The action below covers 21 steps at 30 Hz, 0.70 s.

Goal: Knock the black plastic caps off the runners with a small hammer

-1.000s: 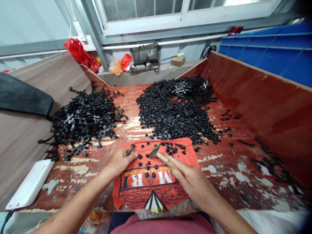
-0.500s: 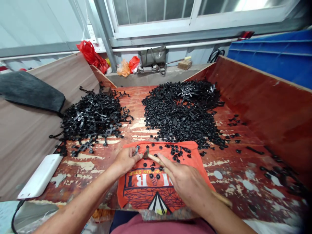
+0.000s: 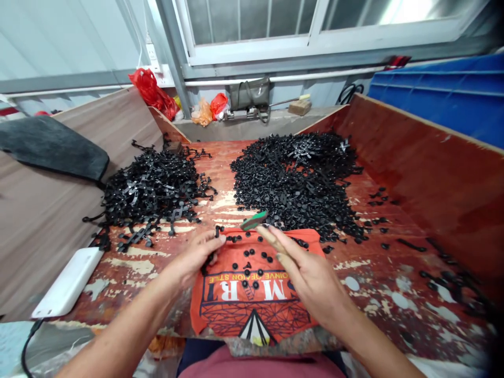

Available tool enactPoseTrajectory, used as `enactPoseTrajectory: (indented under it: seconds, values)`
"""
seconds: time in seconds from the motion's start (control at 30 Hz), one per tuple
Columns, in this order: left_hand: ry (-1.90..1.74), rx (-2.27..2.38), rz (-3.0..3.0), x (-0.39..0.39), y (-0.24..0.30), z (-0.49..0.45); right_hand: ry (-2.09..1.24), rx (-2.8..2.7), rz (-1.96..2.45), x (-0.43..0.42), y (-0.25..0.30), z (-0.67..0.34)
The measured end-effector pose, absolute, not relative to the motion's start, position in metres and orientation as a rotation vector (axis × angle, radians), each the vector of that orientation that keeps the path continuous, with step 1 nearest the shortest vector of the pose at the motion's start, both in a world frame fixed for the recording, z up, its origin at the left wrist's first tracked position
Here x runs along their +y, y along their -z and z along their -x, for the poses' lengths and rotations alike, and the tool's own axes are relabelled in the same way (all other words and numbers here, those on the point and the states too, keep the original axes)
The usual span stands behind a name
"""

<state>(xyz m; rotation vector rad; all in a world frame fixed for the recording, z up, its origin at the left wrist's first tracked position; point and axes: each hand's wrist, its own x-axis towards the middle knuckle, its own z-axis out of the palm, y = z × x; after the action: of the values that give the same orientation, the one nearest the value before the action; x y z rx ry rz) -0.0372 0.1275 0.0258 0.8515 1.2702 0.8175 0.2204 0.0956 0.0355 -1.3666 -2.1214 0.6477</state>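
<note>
My right hand [image 3: 311, 278] is closed around the wooden handle of a small hammer [image 3: 271, 239]. Its green-topped head is raised above the far edge of an orange printed cloth [image 3: 202, 310]. At the cloth's left side, my left hand [image 3: 195, 257] pinches a slim black plastic piece [image 3: 218, 231] with a knobbed end; part of it is hidden by the fingers. Several small round black caps [image 3: 247, 253] lie scattered on the cloth between my hands. A few more sit by the right hand's fingers.
A heap of black strap-like pieces [image 3: 151, 186] lies at left, and a larger heap of small black parts [image 3: 295, 184] at back right. Wooden boards [image 3: 425, 131] wall the table. A white power bank [image 3: 69, 283] with a cable lies left; a blue crate [image 3: 437, 94] stands at right.
The hammer head has risen from near my left fingertips, up and to the right. My left hand has shifted slightly left, and the black piece in it now points differently.
</note>
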Motion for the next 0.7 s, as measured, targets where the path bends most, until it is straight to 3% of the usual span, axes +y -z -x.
enactPoseTrajectory:
  seconds: [0.23, 0.47, 0.57, 0.7]
  values:
    - [-1.095, 0.988, -0.482, 0.115, -0.050, 0.022, -1.203, -1.817, 1.361, 0.093, -0.042, -0.198]
    - [-1.242, 0.979, -0.307, 0.099, -0.043, -0.018, -1.243, -1.860, 1.294, 0.094, -0.032, -0.166]
    - [-1.091, 1.127, -0.494, 0.088, -0.043, -0.002, -1.241, -1.848, 1.332, 0.097, -0.030, -0.172]
    - [-0.972, 1.795, -1.216, 0.075, -0.050, 0.042, -1.319, -1.830, 1.324, 0.097, -0.036, -0.182]
